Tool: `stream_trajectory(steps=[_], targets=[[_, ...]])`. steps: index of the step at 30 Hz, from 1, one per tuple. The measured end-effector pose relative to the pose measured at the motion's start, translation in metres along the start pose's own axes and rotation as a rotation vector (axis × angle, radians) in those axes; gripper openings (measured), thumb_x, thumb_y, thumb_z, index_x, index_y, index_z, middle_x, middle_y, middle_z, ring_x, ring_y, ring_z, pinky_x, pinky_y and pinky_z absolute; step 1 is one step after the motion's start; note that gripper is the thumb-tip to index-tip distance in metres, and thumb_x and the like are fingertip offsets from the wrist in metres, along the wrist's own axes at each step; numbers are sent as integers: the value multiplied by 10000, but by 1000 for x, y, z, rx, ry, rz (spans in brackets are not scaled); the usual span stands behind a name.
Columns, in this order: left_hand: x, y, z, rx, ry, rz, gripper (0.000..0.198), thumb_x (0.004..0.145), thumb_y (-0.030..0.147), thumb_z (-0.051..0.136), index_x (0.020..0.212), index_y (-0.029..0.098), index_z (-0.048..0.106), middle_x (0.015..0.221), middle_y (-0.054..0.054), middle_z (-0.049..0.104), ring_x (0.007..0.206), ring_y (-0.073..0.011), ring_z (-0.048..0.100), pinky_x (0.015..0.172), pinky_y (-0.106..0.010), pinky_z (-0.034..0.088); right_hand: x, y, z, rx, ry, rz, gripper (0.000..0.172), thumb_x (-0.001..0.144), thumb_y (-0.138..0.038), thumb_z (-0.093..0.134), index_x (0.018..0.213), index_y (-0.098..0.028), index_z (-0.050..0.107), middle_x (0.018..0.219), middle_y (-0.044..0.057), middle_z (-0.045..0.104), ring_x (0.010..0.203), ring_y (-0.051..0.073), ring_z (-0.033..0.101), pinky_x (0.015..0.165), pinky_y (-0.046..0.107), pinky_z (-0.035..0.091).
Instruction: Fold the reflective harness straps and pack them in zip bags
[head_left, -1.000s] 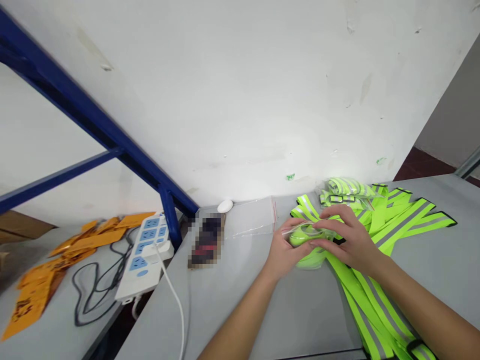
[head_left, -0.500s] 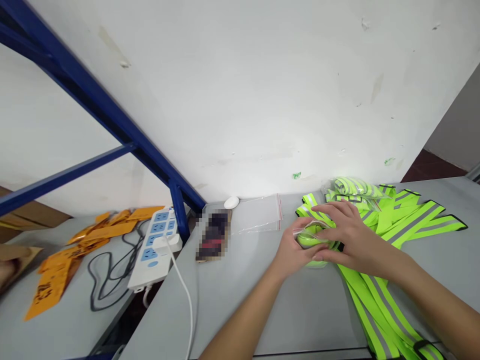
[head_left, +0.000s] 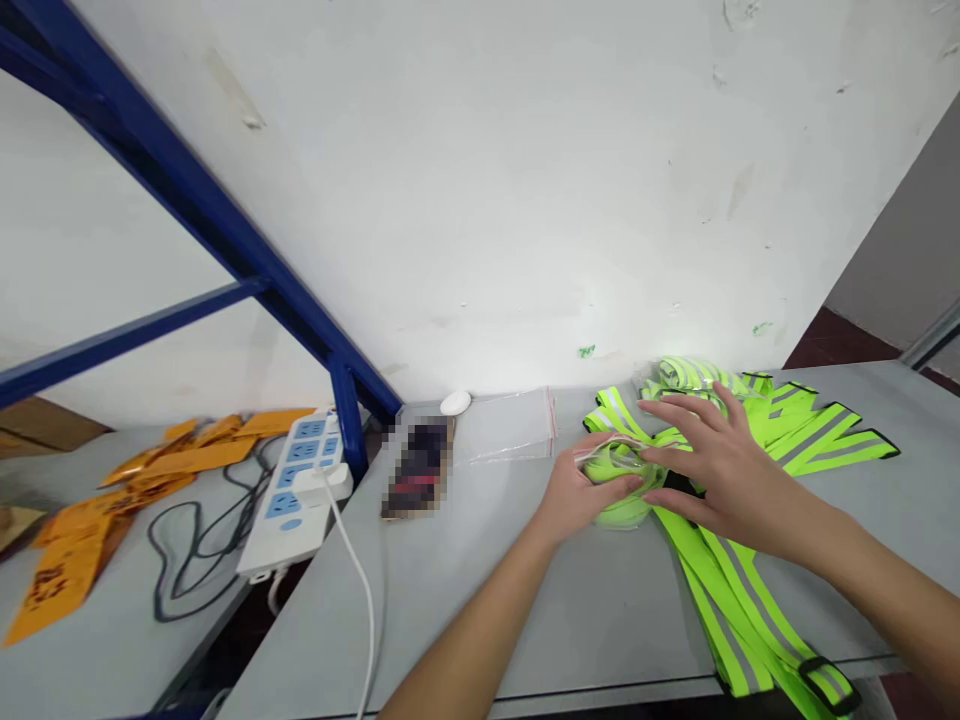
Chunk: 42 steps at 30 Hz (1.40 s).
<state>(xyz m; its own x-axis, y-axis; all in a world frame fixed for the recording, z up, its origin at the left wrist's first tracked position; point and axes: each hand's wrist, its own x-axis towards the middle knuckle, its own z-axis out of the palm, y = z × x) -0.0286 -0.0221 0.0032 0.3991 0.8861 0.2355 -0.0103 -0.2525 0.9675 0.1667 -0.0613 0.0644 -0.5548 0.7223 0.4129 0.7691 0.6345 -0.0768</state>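
Note:
My left hand (head_left: 574, 492) grips a small clear zip bag (head_left: 624, 515) by its left side, thumb across the front. Inside the bag lies a coiled yellow-green reflective strap, and the bag's mouth faces up. At the right edge of the bag is my right hand (head_left: 724, 475), fingers spread, with the index fingertip and thumb close to the rim; whether they touch it I cannot tell. Beneath and beyond that hand spreads a pile of loose reflective straps (head_left: 750, 600) with grey stripes and black buckles. Behind them sits a filled bag of straps (head_left: 686, 373).
Flat clear bags (head_left: 510, 425) lie by the wall, beside a white oval object (head_left: 455, 403) and a blurred-out phone-like item (head_left: 420, 468). Leftward are a power strip (head_left: 296, 500) with a white cable, a blue metal frame (head_left: 225, 220) and orange packets (head_left: 75, 560).
My right hand has drawn back from the bag's mouth to the right, its fingers spreading. The bag with the strap stays in my left hand. The view has shifted slightly.

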Motion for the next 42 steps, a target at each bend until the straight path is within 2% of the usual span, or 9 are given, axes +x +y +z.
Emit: stream_trajectory(steps=[5, 14, 18, 21, 26, 32, 35, 38, 42], targets=[[-1, 2, 2, 3, -14, -34, 350, 699, 299, 765, 1010, 167, 673, 1033, -70, 699, 994, -249, 643, 872, -335, 511, -10, -4, -6, 6, -52, 70, 262, 895, -460, 553, 1039, -299, 700, 1350, 91, 529, 1296, 338, 398, 1078, 682, 149], [-4, 2, 5, 19, -35, -89, 379, 679, 271, 780, 1031, 183, 672, 1020, -54, 708, 953, -232, 653, 819, -302, 518, 8, -10, -3, 128, -253, 23, 364, 874, -553, 536, 812, -247, 724, 1463, 73, 433, 1374, 372, 293, 1072, 701, 143], [-3, -1, 5, 16, -5, -72, 309, 696, 305, 773, 970, 180, 702, 978, -52, 722, 940, -240, 661, 818, -311, 522, 8, -8, -7, 67, -133, -3, 289, 911, -469, 520, 1028, -275, 699, 1494, 64, 395, 1364, 350, 319, 1088, 684, 115], [-2, -1, 4, -1, -7, -54, 259, 717, 305, 758, 938, 178, 711, 948, -44, 723, 906, -228, 666, 794, -301, 527, 7, -7, -4, 52, -122, -26, 343, 909, -473, 523, 1186, -301, 630, 1504, 81, 374, 1362, 354, 320, 1075, 696, 124], [-3, 4, 2, 31, -39, -48, 281, 711, 267, 761, 976, 187, 716, 984, -37, 727, 948, -225, 661, 835, -294, 516, 7, -6, 6, 121, -210, 14, 380, 839, -603, 555, 956, -276, 708, 1525, 81, 328, 1378, 391, 279, 1060, 720, 123], [-4, 5, 0, -2, -91, -72, 271, 751, 293, 728, 1003, 195, 727, 1013, -37, 733, 977, -240, 668, 855, -313, 527, 18, -6, 6, 188, -258, 7, 411, 796, -666, 558, 841, -306, 749, 1515, 46, 354, 1392, 415, 241, 1057, 731, 88], [-2, 2, -1, -17, -59, -56, 241, 743, 256, 727, 976, 199, 741, 1037, -29, 733, 1037, -247, 652, 912, -320, 515, 18, -5, 11, 158, -197, -23, 320, 838, -564, 587, 823, -280, 734, 1486, 64, 399, 1377, 388, 287, 1067, 715, 94], [1, -1, -2, -31, -30, -43, 212, 767, 281, 709, 953, 187, 750, 1022, -40, 740, 1017, -246, 664, 891, -327, 534, 7, 0, 15, 146, 6, 13, 178, 898, -392, 579, 964, -272, 692, 1421, 99, 463, 1300, 320, 425, 1093, 674, 106], [3, -3, -4, -32, -15, -4, 224, 809, 334, 676, 946, 177, 758, 1022, -56, 742, 980, -242, 679, 845, -325, 554, -8, 13, 18, 272, 219, 182, 271, 864, -353, 630, 1117, -257, 610, 1222, 104, 588, 1151, 266, 556, 1091, 592, 245]])
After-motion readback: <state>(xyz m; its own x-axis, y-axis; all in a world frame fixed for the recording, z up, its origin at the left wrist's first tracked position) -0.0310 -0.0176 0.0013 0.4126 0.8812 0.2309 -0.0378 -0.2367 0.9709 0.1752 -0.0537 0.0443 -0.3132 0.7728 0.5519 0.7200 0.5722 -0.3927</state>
